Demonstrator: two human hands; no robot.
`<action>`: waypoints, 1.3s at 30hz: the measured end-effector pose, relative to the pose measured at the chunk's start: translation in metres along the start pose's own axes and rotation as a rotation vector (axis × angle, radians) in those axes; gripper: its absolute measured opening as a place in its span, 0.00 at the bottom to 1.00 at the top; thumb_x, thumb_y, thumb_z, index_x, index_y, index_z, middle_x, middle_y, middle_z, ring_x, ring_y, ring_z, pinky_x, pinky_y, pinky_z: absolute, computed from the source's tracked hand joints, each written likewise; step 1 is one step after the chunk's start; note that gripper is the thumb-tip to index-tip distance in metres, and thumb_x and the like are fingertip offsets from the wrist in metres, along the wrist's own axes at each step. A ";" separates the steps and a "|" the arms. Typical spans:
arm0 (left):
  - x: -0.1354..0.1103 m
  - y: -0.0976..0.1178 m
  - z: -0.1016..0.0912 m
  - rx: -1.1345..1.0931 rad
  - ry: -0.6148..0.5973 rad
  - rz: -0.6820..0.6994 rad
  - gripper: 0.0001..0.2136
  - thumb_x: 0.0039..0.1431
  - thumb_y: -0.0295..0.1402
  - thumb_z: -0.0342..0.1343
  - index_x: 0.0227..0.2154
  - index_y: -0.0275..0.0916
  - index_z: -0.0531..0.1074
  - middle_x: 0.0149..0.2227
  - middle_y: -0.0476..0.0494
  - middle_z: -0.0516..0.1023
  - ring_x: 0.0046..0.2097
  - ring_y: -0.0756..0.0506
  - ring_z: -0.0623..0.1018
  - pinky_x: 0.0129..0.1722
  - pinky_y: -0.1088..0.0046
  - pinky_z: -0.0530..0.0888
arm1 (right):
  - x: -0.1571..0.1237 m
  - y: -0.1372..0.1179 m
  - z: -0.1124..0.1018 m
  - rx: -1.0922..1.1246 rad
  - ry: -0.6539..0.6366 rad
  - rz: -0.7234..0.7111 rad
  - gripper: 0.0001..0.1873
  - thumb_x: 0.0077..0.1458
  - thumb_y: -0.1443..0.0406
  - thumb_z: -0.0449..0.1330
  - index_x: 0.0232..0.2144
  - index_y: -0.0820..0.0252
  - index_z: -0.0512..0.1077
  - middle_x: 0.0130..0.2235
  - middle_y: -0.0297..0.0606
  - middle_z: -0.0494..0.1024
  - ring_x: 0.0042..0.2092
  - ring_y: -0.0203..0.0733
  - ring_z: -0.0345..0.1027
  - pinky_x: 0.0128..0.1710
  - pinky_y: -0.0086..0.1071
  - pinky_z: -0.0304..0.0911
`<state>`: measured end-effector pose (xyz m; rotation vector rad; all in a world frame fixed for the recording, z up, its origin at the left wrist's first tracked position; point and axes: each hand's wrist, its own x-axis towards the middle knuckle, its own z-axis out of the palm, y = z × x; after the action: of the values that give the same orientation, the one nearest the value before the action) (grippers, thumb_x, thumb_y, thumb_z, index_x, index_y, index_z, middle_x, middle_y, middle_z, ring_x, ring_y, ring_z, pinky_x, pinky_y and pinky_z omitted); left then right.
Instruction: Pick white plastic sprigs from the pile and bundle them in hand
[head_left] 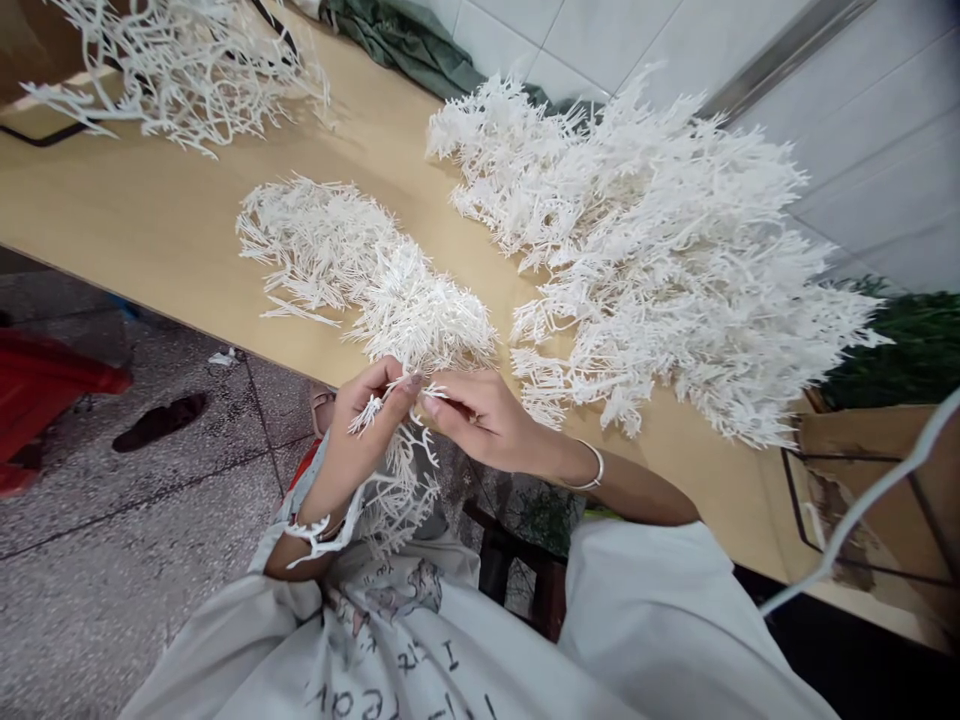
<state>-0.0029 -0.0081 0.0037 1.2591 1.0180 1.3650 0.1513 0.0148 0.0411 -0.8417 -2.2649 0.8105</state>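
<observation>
My left hand [371, 415] is closed around a white plastic branch [405, 450], whose twigs hang down over my lap and lie across my wrist. Close beside it, my right hand [487, 415] pinches at small white sprigs [433, 392] on the branch; the fingertips of both hands nearly meet. Just beyond my hands, a heap of small white sprigs [424, 310] lies on the table [150, 215]. The exact spot where my right fingers grip is partly hidden by the fingers themselves.
A large pile of bushy white branches [660, 250] fills the table's right side against the tiled wall. Bare white stems [187, 75] lie at the far left. Green cloth [405, 40] runs along the back. A cardboard box [877, 440] and a pale cable [870, 530] are at right.
</observation>
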 end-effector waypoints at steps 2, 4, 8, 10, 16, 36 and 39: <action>0.000 0.000 0.000 -0.017 -0.029 -0.036 0.13 0.59 0.38 0.53 0.23 0.38 0.61 0.23 0.53 0.58 0.26 0.52 0.59 0.27 0.77 0.59 | 0.000 0.001 0.000 0.031 -0.009 0.011 0.17 0.61 0.66 0.49 0.20 0.61 0.55 0.20 0.27 0.54 0.22 0.27 0.48 0.23 0.24 0.47; 0.000 -0.002 0.001 -0.010 -0.051 -0.050 0.12 0.58 0.39 0.54 0.24 0.39 0.63 0.23 0.52 0.59 0.26 0.51 0.60 0.27 0.77 0.60 | 0.000 0.001 0.000 0.050 0.005 0.015 0.16 0.61 0.66 0.49 0.20 0.61 0.56 0.20 0.27 0.54 0.22 0.27 0.49 0.24 0.24 0.47; 0.000 -0.007 0.001 0.025 -0.071 0.012 0.12 0.56 0.40 0.56 0.24 0.39 0.64 0.22 0.52 0.60 0.26 0.51 0.61 0.27 0.77 0.62 | 0.000 0.000 0.001 0.045 0.020 0.057 0.15 0.59 0.62 0.53 0.23 0.62 0.59 0.20 0.26 0.56 0.22 0.26 0.51 0.22 0.23 0.47; 0.000 -0.009 0.000 0.046 -0.097 0.021 0.10 0.57 0.39 0.55 0.25 0.39 0.65 0.23 0.52 0.62 0.27 0.51 0.62 0.28 0.77 0.64 | 0.000 -0.001 0.001 0.012 0.022 0.056 0.16 0.59 0.62 0.54 0.22 0.62 0.59 0.19 0.25 0.55 0.21 0.26 0.50 0.22 0.23 0.46; -0.002 -0.007 -0.004 0.024 -0.139 -0.056 0.09 0.57 0.38 0.55 0.26 0.39 0.68 0.23 0.52 0.63 0.28 0.51 0.64 0.29 0.76 0.65 | 0.000 -0.006 -0.005 -0.272 -0.019 0.008 0.17 0.61 0.59 0.53 0.23 0.61 0.57 0.23 0.28 0.57 0.24 0.28 0.52 0.24 0.25 0.47; -0.006 0.006 0.008 -0.907 -0.185 -0.448 0.12 0.51 0.34 0.59 0.20 0.36 0.62 0.18 0.53 0.56 0.20 0.56 0.58 0.17 0.82 0.58 | 0.000 -0.007 -0.002 0.481 -0.001 -0.034 0.12 0.63 0.65 0.49 0.27 0.61 0.63 0.25 0.30 0.62 0.26 0.28 0.55 0.25 0.24 0.54; -0.008 0.006 0.014 -0.919 -0.186 -0.337 0.13 0.54 0.35 0.57 0.20 0.37 0.60 0.19 0.53 0.55 0.20 0.56 0.55 0.17 0.82 0.57 | -0.002 -0.007 0.002 0.588 0.047 0.036 0.14 0.62 0.61 0.50 0.25 0.61 0.62 0.24 0.30 0.61 0.26 0.29 0.54 0.25 0.26 0.55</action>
<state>0.0101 -0.0171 0.0100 0.4784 0.3460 1.1919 0.1490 0.0082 0.0441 -0.6100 -1.8155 1.3624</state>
